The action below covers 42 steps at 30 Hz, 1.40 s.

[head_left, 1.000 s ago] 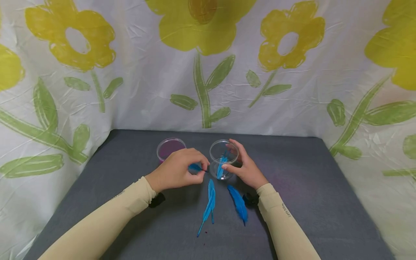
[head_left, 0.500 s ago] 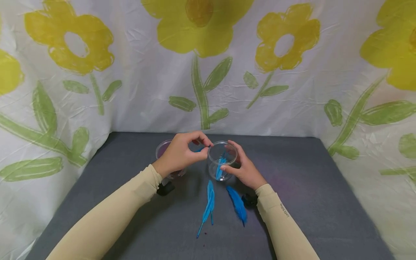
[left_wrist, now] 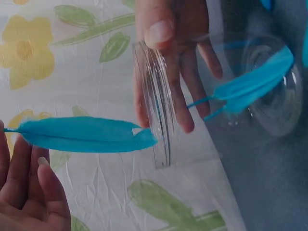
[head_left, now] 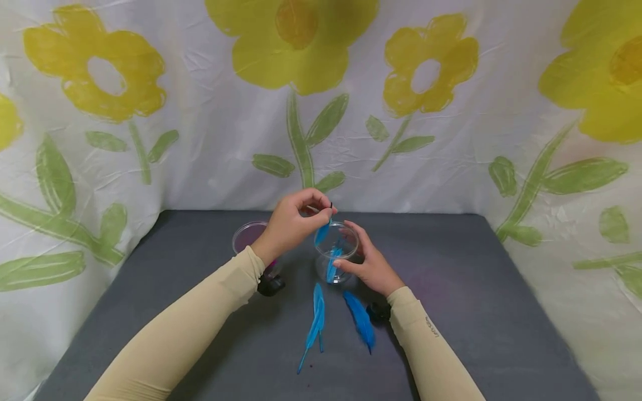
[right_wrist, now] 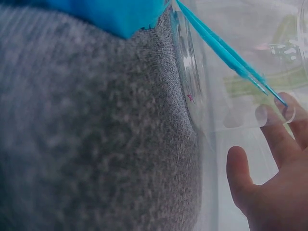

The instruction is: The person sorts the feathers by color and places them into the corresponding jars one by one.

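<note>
My left hand [head_left: 296,220] pinches a blue feather [left_wrist: 86,134] by its quill. In the head view that feather hangs tip down at the rim of a clear plastic jar [head_left: 321,263]. The left wrist view puts its tip right at the jar's mouth; whether it is inside, I cannot tell. My right hand [head_left: 373,264] holds the jar from the right, thumb in front and fingers behind, as it stands on the table. Two blue feathers [left_wrist: 252,82] lean together inside, quills toward the mouth.
Two overlapping blue feathers [head_left: 315,320] lie on the dark grey table [head_left: 451,317] in front of the jar. A darker blue feather [head_left: 359,317] lies right of them. Behind my left wrist stands another clear container [head_left: 244,236] with purple contents, partly hidden. A flower-print curtain [head_left: 210,184] hangs behind.
My left hand has risen and moved right to the jar's mouth, turning the feather from roughly sideways to hanging down. My right hand keeps hold of the jar.
</note>
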Tool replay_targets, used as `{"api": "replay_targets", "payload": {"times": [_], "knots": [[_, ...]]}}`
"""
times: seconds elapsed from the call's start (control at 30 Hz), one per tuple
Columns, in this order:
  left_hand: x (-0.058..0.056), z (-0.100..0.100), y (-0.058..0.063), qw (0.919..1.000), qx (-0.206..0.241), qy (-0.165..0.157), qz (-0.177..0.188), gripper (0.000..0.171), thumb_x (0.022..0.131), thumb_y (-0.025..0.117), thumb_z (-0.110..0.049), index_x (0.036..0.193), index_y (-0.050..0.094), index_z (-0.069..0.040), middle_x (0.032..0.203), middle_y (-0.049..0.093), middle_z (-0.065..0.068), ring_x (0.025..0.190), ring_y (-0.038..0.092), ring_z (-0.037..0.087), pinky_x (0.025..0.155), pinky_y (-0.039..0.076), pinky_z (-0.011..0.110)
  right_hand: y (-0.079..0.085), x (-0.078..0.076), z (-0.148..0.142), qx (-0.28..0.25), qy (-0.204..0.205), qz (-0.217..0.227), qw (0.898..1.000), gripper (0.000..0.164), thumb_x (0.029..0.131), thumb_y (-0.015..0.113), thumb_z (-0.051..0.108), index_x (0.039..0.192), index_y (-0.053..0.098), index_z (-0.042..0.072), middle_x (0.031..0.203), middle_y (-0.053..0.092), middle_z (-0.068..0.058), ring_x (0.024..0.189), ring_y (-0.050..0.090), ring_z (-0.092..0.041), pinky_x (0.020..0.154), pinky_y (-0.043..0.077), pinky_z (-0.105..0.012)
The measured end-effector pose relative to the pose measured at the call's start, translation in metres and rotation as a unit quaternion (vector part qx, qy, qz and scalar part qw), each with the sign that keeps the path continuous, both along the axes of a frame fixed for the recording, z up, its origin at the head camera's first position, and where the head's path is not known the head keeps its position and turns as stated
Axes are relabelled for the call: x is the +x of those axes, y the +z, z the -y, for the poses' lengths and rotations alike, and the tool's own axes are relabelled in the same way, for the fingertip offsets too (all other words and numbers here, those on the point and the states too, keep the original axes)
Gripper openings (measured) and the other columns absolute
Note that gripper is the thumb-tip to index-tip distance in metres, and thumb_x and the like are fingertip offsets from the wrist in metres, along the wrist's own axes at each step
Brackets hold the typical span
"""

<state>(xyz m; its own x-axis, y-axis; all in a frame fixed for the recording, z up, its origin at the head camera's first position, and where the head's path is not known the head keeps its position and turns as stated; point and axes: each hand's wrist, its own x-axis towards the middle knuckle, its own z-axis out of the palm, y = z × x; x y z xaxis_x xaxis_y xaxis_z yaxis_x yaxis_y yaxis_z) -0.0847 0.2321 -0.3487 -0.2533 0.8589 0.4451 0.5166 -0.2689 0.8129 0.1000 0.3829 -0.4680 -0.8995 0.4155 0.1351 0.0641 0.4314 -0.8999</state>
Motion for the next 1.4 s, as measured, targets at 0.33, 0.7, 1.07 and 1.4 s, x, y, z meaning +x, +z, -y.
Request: {"api": "replay_targets", "payload": {"times": [0.33,0.7,1.07,1.4], "knots": [[0.001,-0.003,-0.001,0.9994,0.004,0.011,0.033,0.008,0.097,0.068,-0.028,0.102,0.067,-0.022,0.104,0.075,0.000,0.099,0.069,0.014,0.084,0.058,0.036,-0.003,-0.002,0.002,-0.002,-0.004,-0.001,1.000,0.086,0.093,0.074,0.037,0.157,0.017,0.044,0.159,0.036,0.015,0.148,0.036,-0.019,0.117,0.030,-0.063],[0.005,-0.003,-0.022,0.9988,-0.025,0.033,-0.026,0.004,0.097,0.067,-0.032,0.100,0.067,-0.031,0.100,0.069,-0.013,0.095,0.066,0.009,0.081,0.058,0.032,-0.005,-0.002,0.005,-0.006,-0.001,0.002,1.000,0.088,0.091,0.073,0.045,0.158,0.016,0.044,0.159,0.035,0.013,0.147,0.038,-0.022,0.116,0.031,-0.063],[0.009,-0.001,-0.028,0.9960,-0.050,0.039,-0.064,0.015,0.096,0.067,-0.032,0.108,0.069,-0.023,0.116,0.066,-0.014,0.100,0.063,0.004,0.085,0.056,0.031,-0.002,0.000,0.004,-0.012,-0.023,0.016,1.000,0.088,0.091,0.075,0.039,0.156,0.018,0.048,0.158,0.034,0.014,0.145,0.040,-0.027,0.114,0.032,-0.065],[0.005,-0.001,-0.027,0.9942,-0.073,0.029,-0.073,0.010,0.095,0.069,-0.032,0.104,0.068,-0.027,0.120,0.063,-0.012,0.100,0.065,0.006,0.086,0.056,0.035,0.001,-0.001,0.000,0.001,-0.005,0.003,1.000,0.088,0.090,0.073,0.047,0.157,0.016,0.046,0.162,0.035,0.003,0.149,0.036,-0.027,0.117,0.029,-0.065]]}}
